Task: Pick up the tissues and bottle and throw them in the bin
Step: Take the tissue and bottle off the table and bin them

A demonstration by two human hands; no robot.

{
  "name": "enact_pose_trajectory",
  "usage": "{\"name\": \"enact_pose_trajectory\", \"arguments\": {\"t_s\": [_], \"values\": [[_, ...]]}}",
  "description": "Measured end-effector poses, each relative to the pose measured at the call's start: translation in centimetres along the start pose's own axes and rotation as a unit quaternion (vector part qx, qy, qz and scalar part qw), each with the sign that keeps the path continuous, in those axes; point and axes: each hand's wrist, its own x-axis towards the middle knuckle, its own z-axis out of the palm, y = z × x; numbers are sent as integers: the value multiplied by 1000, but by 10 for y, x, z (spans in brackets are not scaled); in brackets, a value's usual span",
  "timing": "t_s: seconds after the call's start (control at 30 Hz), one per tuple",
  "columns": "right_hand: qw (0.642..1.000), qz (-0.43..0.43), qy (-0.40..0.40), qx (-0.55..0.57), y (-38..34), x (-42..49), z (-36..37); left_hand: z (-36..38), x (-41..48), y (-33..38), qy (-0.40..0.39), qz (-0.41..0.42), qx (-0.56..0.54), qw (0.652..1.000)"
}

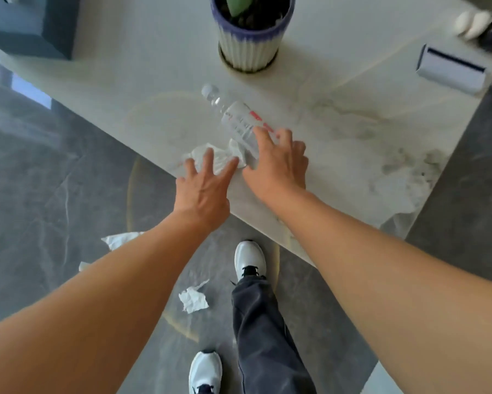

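Clear plastic bottle [239, 120] lies on worktop [352, 132], long axis toward upper left, base under spread right hand [278, 163]; spread left hand [203, 184] over tissue [210, 156].

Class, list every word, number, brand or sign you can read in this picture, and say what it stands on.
None can be read.
Bottle label: red and grey print, too blurred to read.
Tissues, plant pot, table: no text visible.
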Motion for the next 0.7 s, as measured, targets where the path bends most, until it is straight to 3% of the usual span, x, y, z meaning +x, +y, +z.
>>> {"name": "enact_pose_trajectory", "arguments": {"t_s": [0.17,0.37,0.7], "values": [[998,18,-4,60,14,25,15,10,20,5,-7,42,57,997],[995,21,0,97,39,13,6,1,23,9,-34,58,3,998],[989,96,73,84,128,-122,-18,-11,-73,64,14,124,66,990]]}}
